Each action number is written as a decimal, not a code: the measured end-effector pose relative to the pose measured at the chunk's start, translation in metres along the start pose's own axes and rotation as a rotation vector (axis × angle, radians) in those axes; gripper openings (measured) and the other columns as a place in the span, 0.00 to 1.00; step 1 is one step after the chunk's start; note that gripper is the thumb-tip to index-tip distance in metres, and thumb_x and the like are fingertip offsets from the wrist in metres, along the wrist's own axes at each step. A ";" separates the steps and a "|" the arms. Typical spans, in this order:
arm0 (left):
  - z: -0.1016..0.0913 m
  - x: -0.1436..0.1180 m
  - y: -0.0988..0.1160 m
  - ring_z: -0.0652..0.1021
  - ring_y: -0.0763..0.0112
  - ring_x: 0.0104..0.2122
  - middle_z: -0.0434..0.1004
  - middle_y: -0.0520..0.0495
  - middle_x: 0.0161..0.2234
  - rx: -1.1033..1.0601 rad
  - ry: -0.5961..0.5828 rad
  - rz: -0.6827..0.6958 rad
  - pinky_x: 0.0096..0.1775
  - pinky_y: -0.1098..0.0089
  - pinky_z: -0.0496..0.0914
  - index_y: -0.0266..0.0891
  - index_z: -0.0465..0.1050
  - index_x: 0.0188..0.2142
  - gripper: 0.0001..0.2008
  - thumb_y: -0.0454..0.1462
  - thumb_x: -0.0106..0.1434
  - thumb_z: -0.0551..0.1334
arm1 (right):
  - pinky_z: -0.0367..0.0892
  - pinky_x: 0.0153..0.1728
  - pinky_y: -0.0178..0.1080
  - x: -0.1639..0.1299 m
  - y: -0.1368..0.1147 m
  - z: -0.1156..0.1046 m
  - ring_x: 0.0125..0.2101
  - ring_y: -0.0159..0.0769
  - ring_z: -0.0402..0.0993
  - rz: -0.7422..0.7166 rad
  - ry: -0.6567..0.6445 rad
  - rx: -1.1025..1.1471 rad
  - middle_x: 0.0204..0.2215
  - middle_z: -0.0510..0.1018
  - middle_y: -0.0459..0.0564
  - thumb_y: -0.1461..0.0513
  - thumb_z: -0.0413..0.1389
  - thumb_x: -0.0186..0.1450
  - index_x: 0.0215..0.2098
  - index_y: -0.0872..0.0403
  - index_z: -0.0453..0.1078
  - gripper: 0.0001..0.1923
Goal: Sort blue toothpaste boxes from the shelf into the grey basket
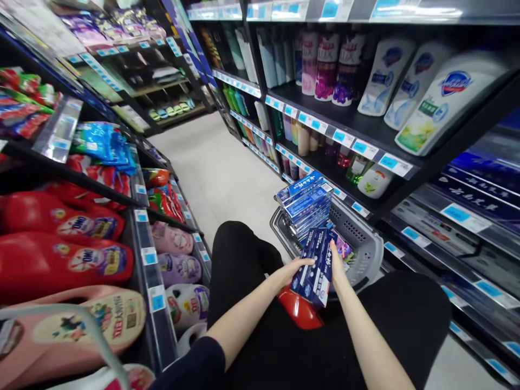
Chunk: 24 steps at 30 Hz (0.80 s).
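Both my hands grip a bundle of blue toothpaste boxes [316, 266] over my lap. My left hand [293, 269] holds its left side and my right hand [338, 265] holds its right side. Just beyond the bundle a grey shopping basket [365, 244] stands on the floor with a stack of more blue toothpaste boxes [306, 203] piled in it. A red rounded thing [298, 311] sits under the bundle, on my black-clad legs.
Shelves line both sides of a narrow aisle. Red and pink detergent pouches [60, 260] fill the left shelves. White soap bottles [439, 100] and shampoo bottles stand on the right shelves, with dark blue boxes [479, 187] lower right. A pale tiled floor [219, 168] runs ahead.
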<state>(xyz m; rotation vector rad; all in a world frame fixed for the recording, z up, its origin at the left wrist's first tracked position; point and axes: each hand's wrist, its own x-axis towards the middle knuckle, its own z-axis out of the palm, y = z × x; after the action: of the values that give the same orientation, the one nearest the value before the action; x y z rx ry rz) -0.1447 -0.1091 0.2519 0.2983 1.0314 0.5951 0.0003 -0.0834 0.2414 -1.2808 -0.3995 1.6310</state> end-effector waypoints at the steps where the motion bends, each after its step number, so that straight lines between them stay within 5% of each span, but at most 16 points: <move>1: 0.001 0.001 0.001 0.80 0.64 0.27 0.82 0.43 0.28 0.004 0.008 0.019 0.35 0.63 0.76 0.34 0.74 0.38 0.23 0.38 0.41 0.72 | 0.73 0.42 0.46 0.005 0.002 -0.005 0.41 0.48 0.78 -0.004 0.043 -0.015 0.32 0.82 0.52 0.44 0.62 0.50 0.34 0.53 0.75 0.24; 10: 0.003 0.003 0.006 0.81 0.63 0.29 0.82 0.43 0.31 0.031 0.038 0.098 0.36 0.64 0.76 0.34 0.73 0.41 0.25 0.35 0.40 0.72 | 0.74 0.44 0.47 0.008 0.000 -0.001 0.43 0.45 0.78 0.228 0.037 0.196 0.35 0.82 0.52 0.45 0.58 0.57 0.37 0.53 0.75 0.22; 17: -0.001 0.013 0.003 0.80 0.60 0.27 0.80 0.44 0.26 -0.037 0.022 0.068 0.32 0.62 0.75 0.33 0.72 0.39 0.22 0.35 0.41 0.69 | 0.73 0.42 0.51 0.012 -0.007 -0.007 0.40 0.50 0.77 0.265 -0.052 0.166 0.31 0.82 0.54 0.38 0.54 0.54 0.35 0.52 0.75 0.28; 24: 0.002 0.010 0.010 0.78 0.67 0.23 0.80 0.49 0.25 -0.060 0.107 0.204 0.29 0.69 0.72 0.37 0.71 0.40 0.22 0.34 0.42 0.67 | 0.73 0.38 0.52 0.019 -0.006 -0.012 0.37 0.51 0.77 0.313 -0.025 0.185 0.29 0.80 0.55 0.36 0.51 0.54 0.34 0.52 0.74 0.31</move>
<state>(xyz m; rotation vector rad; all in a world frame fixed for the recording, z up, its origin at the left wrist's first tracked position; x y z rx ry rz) -0.1423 -0.0954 0.2507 0.3238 1.0909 0.8315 0.0148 -0.0682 0.2309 -1.2272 -0.0606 1.8981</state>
